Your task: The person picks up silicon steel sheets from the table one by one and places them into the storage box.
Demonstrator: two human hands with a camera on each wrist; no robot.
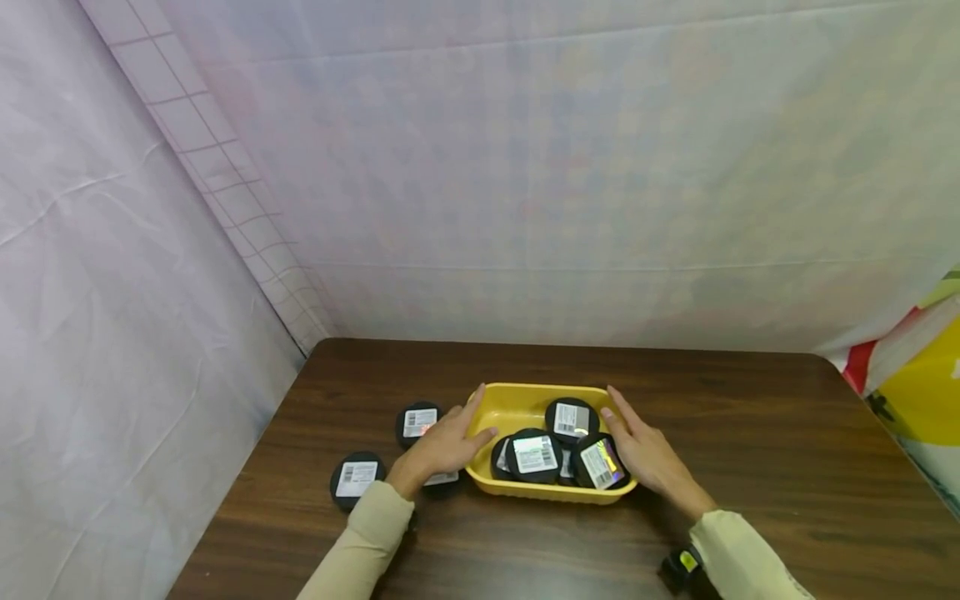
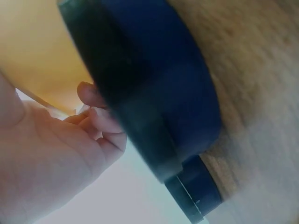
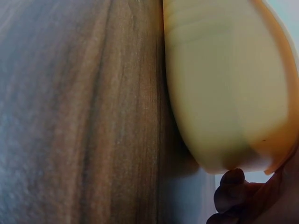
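Yellow basket point(image 1: 551, 493) is gripped at both ends by the left hand point(image 1: 446, 443) and right hand point(image 1: 647, 452), near the middle of the far edge of the bench point(image 1: 525, 550); it should be held level, so the overlapping black discs point(image 1: 534, 455) inside are not tipped.

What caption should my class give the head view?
Left grip and right grip at opposite ends of a yellow tray holding black, labelled discs.

This looks like a curtained-off work corner, its wider premises unclear: pale cloth sheets point(image 1: 540, 167) enclose the back and left of a wood-grain table point(image 1: 735, 425), with colourful printed material point(image 1: 918, 392) at right.
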